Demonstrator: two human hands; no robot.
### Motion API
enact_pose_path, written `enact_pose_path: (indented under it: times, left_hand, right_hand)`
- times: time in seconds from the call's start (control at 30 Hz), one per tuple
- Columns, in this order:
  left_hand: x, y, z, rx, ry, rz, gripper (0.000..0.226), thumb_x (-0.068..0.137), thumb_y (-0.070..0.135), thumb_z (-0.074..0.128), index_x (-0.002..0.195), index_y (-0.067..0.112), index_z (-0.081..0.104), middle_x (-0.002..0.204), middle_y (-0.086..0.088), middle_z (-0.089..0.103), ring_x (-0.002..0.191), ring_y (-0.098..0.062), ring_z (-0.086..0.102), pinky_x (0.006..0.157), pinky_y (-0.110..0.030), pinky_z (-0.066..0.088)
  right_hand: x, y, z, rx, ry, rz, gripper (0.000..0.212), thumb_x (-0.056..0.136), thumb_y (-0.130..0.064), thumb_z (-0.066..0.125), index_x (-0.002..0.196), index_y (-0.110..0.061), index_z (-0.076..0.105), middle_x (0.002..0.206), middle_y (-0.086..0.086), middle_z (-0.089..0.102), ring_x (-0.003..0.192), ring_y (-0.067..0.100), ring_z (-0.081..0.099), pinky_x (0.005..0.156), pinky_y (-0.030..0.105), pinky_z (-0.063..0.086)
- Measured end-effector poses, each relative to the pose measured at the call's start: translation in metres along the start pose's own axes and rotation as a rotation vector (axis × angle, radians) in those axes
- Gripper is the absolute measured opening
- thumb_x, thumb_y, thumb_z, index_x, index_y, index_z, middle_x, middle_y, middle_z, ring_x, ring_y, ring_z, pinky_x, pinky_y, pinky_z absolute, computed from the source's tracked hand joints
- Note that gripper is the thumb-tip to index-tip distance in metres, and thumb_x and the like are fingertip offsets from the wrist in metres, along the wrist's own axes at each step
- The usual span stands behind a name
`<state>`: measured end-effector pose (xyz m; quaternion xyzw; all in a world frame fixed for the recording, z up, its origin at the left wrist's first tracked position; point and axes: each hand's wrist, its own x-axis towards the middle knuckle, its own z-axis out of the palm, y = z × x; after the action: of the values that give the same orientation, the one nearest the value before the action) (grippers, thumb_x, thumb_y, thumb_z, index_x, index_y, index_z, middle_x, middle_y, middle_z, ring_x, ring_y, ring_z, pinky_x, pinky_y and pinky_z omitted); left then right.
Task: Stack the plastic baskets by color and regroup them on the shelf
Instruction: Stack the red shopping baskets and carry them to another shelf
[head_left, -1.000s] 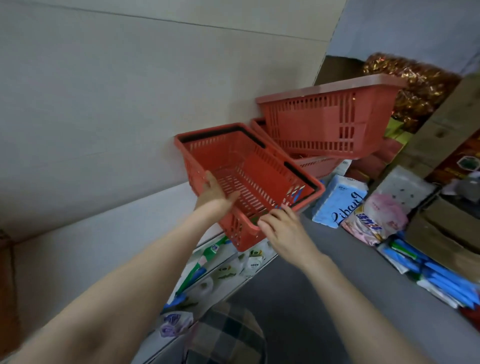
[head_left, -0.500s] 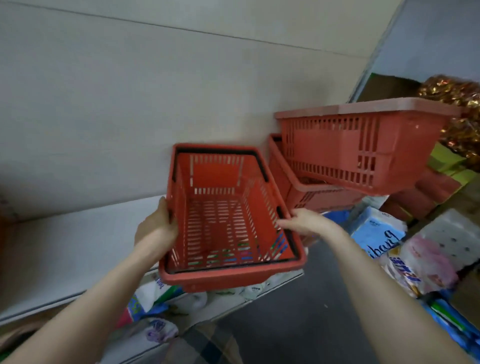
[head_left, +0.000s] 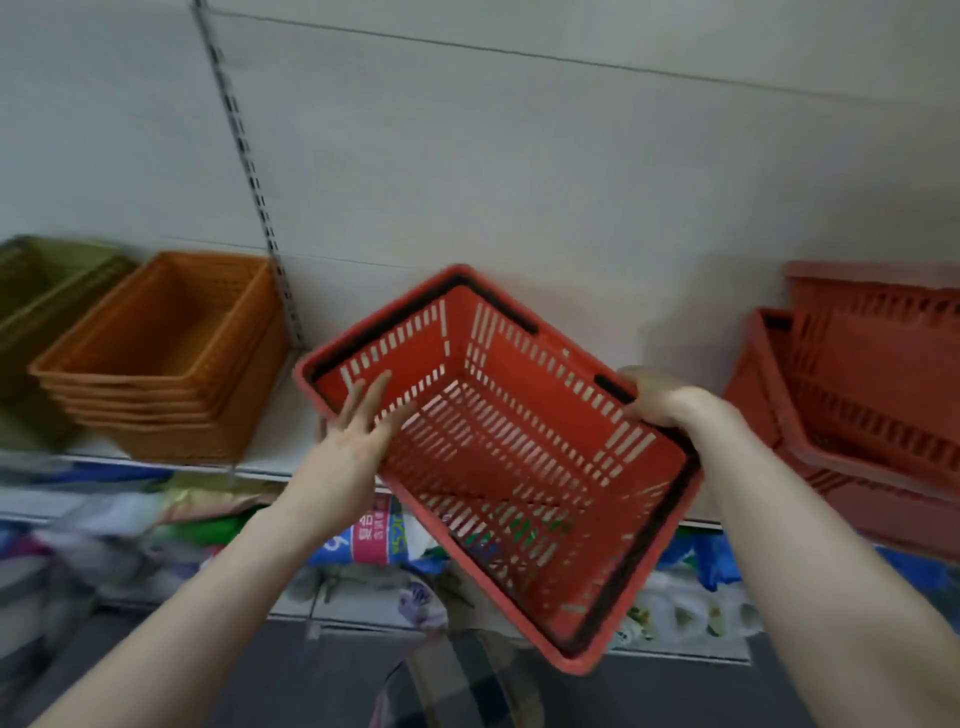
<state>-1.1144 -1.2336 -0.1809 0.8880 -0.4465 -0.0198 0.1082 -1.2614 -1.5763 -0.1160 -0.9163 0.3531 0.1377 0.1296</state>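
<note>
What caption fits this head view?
Left hand and right hand hold a tilted red basket before the shelf, between stacked orange baskets and other red baskets.

Shelf (head_left: 283, 415): bare stretch open between orange stack (head_left: 156, 364), left, and red stack (head_left: 872, 395), right. Red basket (head_left: 509, 457), tilted, hangs in front of this gap and blocks part of it. Green baskets (head_left: 36, 312) fill the far left end. Back wall (head_left: 519, 182) closes the rear; free room above every stack.
</note>
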Motion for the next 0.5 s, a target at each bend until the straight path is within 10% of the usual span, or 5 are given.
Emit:
enact_pose_path:
  times: [0.13,0.27,0.4,0.5]
  left_hand:
    - [-0.002,-0.005,-0.004,0.221,-0.026,0.078,0.039,0.067,0.028,0.068,0.105,0.027,0.065,0.106,-0.004,0.073,0.119,-0.04,0.059,0.089,-0.083,0.026]
    - [0.012,-0.001,-0.007,0.353,0.2,0.141,0.016,0.073,0.023,0.074,0.085,0.019,0.064,0.069,0.0,0.064,0.076,-0.029,0.068,0.11,-0.058,0.029]
    - [0.032,0.002,0.001,0.266,0.183,0.187,0.016,0.072,0.029,0.07,0.076,0.018,0.06,0.065,-0.001,0.058,0.061,-0.029,0.058,0.062,-0.039,0.048]
    - [0.047,0.01,0.004,0.24,0.211,0.21,0.015,0.074,0.032,0.061,0.074,0.017,0.061,0.062,-0.001,0.059,0.057,-0.028,0.058,0.057,-0.036,0.045]
  right_hand:
    - [0.025,-0.013,0.012,0.02,0.323,-0.017,0.035,0.089,-0.015,0.048,0.12,-0.028,0.056,0.115,0.015,0.068,0.104,0.036,0.064,0.086,0.041,0.052]
    - [0.027,-0.023,0.015,-0.064,0.332,-0.002,0.051,0.09,-0.017,0.044,0.141,-0.028,0.046,0.131,0.014,0.058,0.118,0.039,0.056,0.097,0.047,0.047]
    - [0.015,-0.026,0.017,-0.014,0.305,0.01,0.05,0.096,-0.025,0.045,0.145,-0.026,0.043,0.144,0.01,0.052,0.128,0.035,0.053,0.103,0.043,0.045]
    - [-0.008,-0.018,0.021,0.044,0.369,0.048,0.051,0.097,-0.025,0.048,0.147,-0.027,0.043,0.149,0.006,0.047,0.132,0.032,0.049,0.106,0.04,0.043]
